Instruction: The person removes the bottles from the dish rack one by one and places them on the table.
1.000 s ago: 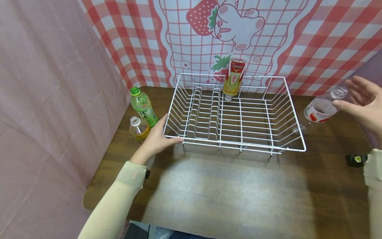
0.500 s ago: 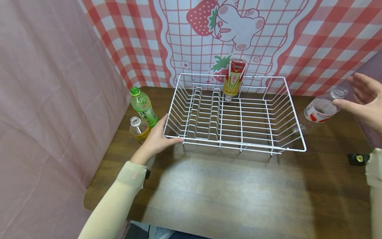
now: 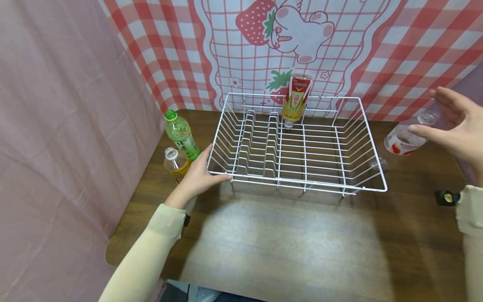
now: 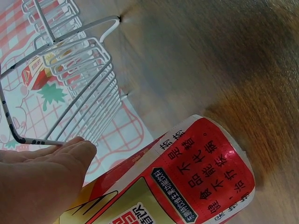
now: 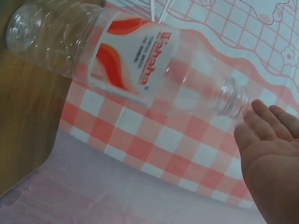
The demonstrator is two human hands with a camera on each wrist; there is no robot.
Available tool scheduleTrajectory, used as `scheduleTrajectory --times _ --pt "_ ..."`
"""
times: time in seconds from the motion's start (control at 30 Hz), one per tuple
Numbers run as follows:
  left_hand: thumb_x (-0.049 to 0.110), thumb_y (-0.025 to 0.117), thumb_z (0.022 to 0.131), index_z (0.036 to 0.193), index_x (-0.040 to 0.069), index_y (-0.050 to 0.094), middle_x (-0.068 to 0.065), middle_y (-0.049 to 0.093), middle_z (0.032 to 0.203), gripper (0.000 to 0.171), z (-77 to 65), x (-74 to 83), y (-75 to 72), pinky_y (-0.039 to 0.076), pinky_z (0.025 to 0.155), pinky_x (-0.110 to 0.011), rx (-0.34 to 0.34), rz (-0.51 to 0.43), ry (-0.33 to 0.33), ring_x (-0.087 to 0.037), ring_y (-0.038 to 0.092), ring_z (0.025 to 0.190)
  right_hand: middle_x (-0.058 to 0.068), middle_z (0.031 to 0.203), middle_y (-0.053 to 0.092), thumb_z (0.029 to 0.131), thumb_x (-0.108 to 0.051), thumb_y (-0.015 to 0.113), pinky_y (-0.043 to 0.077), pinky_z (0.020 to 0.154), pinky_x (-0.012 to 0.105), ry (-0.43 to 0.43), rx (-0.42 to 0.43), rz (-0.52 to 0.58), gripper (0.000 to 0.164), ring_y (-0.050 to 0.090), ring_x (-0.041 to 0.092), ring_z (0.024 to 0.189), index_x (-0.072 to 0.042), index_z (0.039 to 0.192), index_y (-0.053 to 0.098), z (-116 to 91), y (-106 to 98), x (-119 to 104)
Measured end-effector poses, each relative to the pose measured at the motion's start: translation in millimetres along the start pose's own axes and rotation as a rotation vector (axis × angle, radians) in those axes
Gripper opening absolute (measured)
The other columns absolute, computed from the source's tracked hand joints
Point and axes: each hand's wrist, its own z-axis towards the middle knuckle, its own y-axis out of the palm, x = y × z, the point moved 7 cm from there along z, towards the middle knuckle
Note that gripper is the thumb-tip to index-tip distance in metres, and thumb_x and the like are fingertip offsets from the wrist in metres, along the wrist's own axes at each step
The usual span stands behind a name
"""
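A white wire dish rack stands on the wooden table. At its front left corner rests my left hand, the thumb along the front rim and the fingers at the left side. My right hand hovers, fingers apart, by the neck of a clear plastic bottle with a red and white label, upright right of the rack. In the right wrist view my fingertips are near the mouth of that bottle; whether they touch it I cannot tell. A red and yellow bottle is upside down at the rack's back.
Left of the rack stand a green-capped bottle and an uncapped bottle with a yellow label, which looms large in the left wrist view. Behind is a checked strawberry cloth. Pink cloth hangs at the left.
My right hand has moved slightly left and up beside the neck of the clear bottle. The left hand, rack and bottles have stayed in place.
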Motion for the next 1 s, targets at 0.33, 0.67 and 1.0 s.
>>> scheduleTrajectory --times 0.33,0.67,1.0 --pt "0.046 0.092 0.073 0.162 0.003 0.017 -0.018 0.027 0.163 0.124 0.3 1.3 -0.1 0.027 0.117 -0.048 -0.002 0.007 0.006 -0.034 0.031 0.145 0.006 0.161 0.034 0.084 0.006 0.077 0.014 0.113 0.014 -0.001 0.002 0.0 0.091 0.024 0.007 0.146 -0.013 0.16 0.031 1 -1 -3" --pt "0.042 0.092 0.074 0.162 0.004 0.017 -0.018 0.028 0.162 0.122 0.0 0.3 -0.7 0.027 0.117 -0.048 -0.001 -0.01 0.0 -0.034 0.032 0.145 0.007 0.157 0.041 0.082 0.011 0.076 0.019 0.111 0.011 -0.019 0.001 0.064 0.088 0.031 0.009 0.145 -0.008 0.158 0.036 5 0 -11" --pt "0.045 0.092 0.073 0.162 0.004 0.018 -0.016 0.028 0.163 0.123 1.9 0.0 -0.1 0.028 0.117 -0.047 -0.005 -0.003 0.004 -0.033 0.032 0.145 0.004 0.161 0.034 0.084 0.0 0.081 0.017 0.114 0.018 0.004 -0.027 -0.037 0.091 0.025 0.005 0.145 -0.017 0.16 0.034 6 7 -15"
